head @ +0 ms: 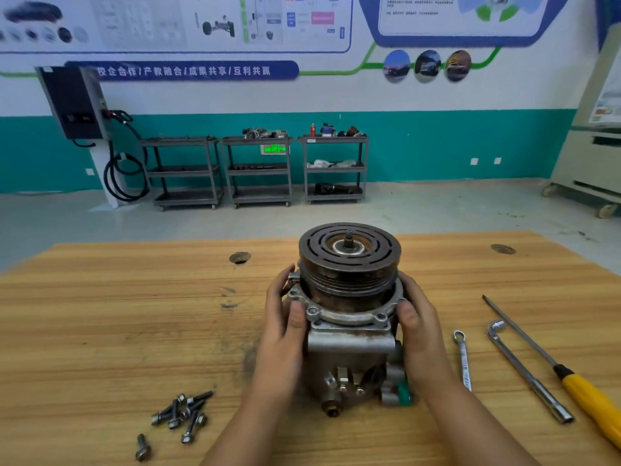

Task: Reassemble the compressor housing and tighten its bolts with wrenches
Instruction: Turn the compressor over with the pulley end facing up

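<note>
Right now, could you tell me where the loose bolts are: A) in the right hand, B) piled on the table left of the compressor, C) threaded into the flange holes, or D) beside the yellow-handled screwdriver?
B: the bolts lie in a loose pile on the table, left of the compressor, which both the left hand and the right hand grip.

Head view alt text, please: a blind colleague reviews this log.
The left hand and right hand grip a compressor by its flange, below the pulley, upright on a wooden table. Bolts lie to the left; a wrench, an L-shaped socket wrench and a yellow-handled screwdriver lie to the right.
</note>
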`<state>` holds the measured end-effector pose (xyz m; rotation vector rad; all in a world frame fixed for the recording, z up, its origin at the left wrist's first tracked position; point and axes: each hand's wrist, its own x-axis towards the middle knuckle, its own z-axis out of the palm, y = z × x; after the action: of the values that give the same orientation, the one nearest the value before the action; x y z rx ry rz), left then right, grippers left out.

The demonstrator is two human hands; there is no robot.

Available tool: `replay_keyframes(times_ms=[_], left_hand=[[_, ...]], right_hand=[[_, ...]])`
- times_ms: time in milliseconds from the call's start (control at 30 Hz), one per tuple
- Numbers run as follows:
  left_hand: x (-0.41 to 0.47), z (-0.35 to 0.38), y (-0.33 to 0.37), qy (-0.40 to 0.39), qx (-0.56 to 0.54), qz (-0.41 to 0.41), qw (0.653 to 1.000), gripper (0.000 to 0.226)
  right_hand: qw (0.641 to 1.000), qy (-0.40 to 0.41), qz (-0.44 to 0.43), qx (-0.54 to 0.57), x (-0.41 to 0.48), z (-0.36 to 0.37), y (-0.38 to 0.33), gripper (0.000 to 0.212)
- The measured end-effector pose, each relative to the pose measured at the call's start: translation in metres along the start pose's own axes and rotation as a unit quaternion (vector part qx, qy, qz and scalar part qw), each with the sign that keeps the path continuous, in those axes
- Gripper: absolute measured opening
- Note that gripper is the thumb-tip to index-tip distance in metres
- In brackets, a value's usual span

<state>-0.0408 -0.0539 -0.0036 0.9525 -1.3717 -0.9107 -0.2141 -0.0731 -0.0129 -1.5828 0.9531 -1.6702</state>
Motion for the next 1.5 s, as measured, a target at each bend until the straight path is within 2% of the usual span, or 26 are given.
replay_keyframes(times_ms=[233, 400, 467, 600, 767, 1000, 1167, 1367, 1500], left_hand=[[0.011, -0.008, -0.003, -0.070, -0.140, -0.023, 0.987, 0.051], [0.010, -0.008, -0.009, -0.075, -0.288, -0.054, 0.953, 0.092], [0.011, -0.009, -0.011, -0.068, -0.327, -0.062, 0.940, 0.100], [0.012, -0.009, -0.012, -0.066, -0.359, -0.056, 0.929, 0.093], [0.016, -0.013, -0.016, -0.064, -0.351, -0.045, 0.933, 0.081], [0.018, -0.013, -0.018, -0.066, -0.349, -0.033, 0.934, 0.077], [0.015, -0.011, -0.016, -0.075, -0.343, -0.007, 0.936, 0.063], [0.010, -0.010, -0.014, -0.082, -0.324, -0.013, 0.943, 0.076], [0.009, -0.011, -0.010, -0.096, -0.293, -0.011, 0.951, 0.095]], right_hand=[[0.999, -0.041, 0.012, -0.002, 0.001, -0.003, 0.002, 0.084], [0.999, -0.052, 0.011, 0.000, -0.003, -0.005, 0.007, 0.091], [0.999, -0.042, 0.007, -0.010, -0.005, -0.004, 0.007, 0.093], [0.999, -0.020, -0.022, -0.033, -0.004, -0.001, 0.003, 0.081], [0.998, -0.017, -0.048, -0.022, -0.005, 0.004, -0.007, 0.065], [0.998, -0.002, -0.048, -0.030, -0.010, 0.005, -0.008, 0.076], [0.999, 0.043, -0.005, -0.015, -0.012, 0.005, -0.006, 0.050], [0.999, 0.005, 0.031, 0.018, -0.013, 0.000, -0.006, 0.081], [0.996, -0.085, 0.018, -0.002, -0.008, -0.006, -0.014, 0.110]])
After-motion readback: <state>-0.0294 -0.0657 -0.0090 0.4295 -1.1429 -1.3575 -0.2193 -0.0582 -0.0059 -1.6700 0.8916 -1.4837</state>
